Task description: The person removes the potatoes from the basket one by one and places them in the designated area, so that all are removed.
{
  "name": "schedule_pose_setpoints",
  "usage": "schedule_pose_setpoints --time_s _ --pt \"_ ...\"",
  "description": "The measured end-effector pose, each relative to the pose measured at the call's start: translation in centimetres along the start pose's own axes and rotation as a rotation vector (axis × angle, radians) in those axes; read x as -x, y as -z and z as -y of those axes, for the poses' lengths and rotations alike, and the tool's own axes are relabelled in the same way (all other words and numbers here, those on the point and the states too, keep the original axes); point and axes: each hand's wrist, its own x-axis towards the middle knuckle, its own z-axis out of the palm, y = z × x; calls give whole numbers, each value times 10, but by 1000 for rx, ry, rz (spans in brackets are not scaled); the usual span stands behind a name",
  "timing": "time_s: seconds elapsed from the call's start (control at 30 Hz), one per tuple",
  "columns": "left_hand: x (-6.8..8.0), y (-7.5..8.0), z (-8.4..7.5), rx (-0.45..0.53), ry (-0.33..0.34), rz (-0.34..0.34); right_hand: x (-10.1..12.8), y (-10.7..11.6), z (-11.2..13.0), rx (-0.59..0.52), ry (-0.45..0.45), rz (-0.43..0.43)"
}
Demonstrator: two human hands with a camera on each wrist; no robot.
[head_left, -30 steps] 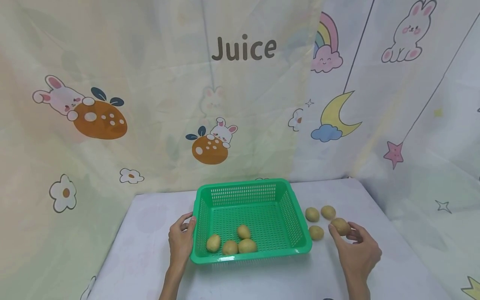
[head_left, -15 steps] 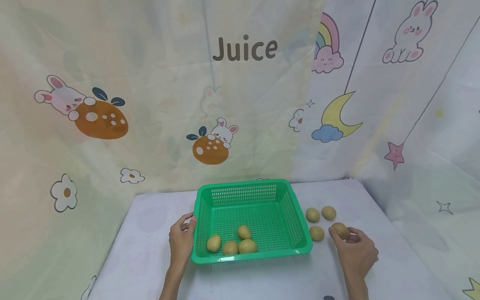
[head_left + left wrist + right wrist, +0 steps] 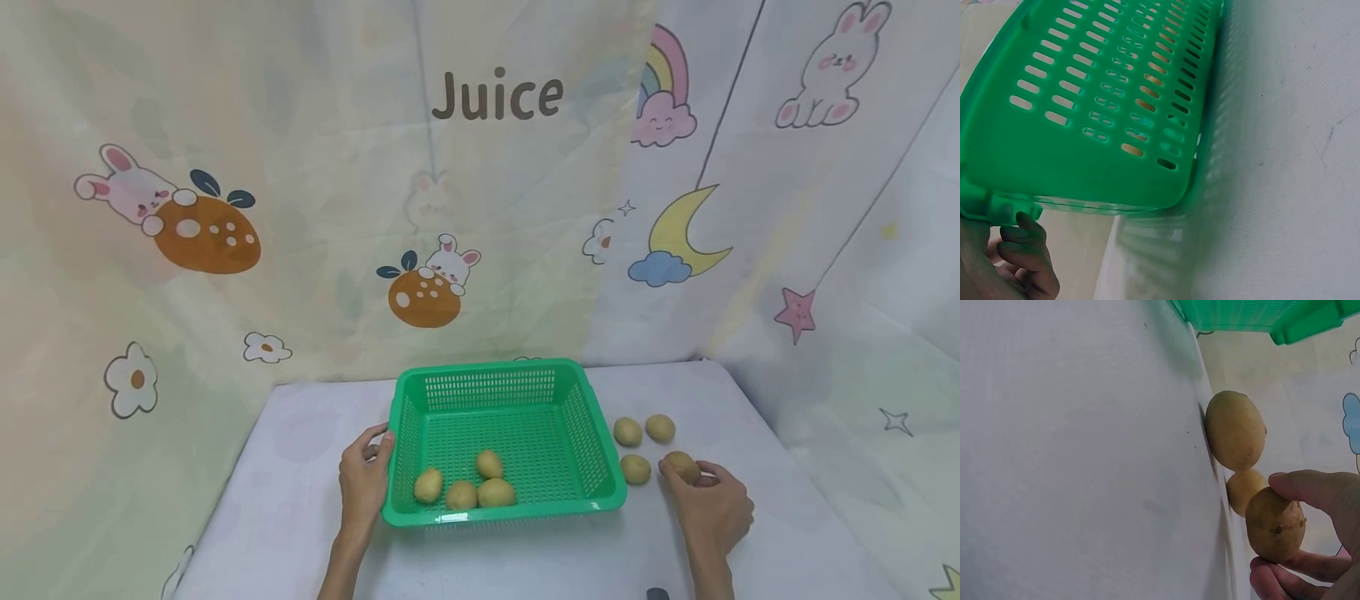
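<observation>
In the head view a green plastic basket point(image 3: 525, 513) with slotted walls stands on the table. My left hand point(image 3: 363, 485) grips its left rim; in the left wrist view the fingers point(image 3: 1029, 256) curl beneath that rim. Several potatoes point(image 3: 497, 492) lie inside, towards the front left. Right of the basket, my right hand point(image 3: 711, 510) pinches another potato point(image 3: 1275, 525) between thumb and fingertips, close over the table. Beside it three more lie on the cloth: a near potato point(image 3: 635, 469), a back left potato point(image 3: 627, 432) and a back right potato point(image 3: 660, 428).
White cloth covers the table point(image 3: 300, 500). A printed curtain point(image 3: 330, 250) hangs right behind its back edge and along both sides. A small dark object point(image 3: 657, 594) shows at the bottom edge of the head view.
My right hand has come down a little with the potato, towards the table. The left hand stays on the basket rim, and the basket has kept its place.
</observation>
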Motion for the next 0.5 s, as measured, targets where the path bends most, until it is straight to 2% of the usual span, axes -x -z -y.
schedule_pose_setpoints --time_s 0.5 --pt "0 0 -1 -12 1 -9 -3 -6 -2 49 -17 19"
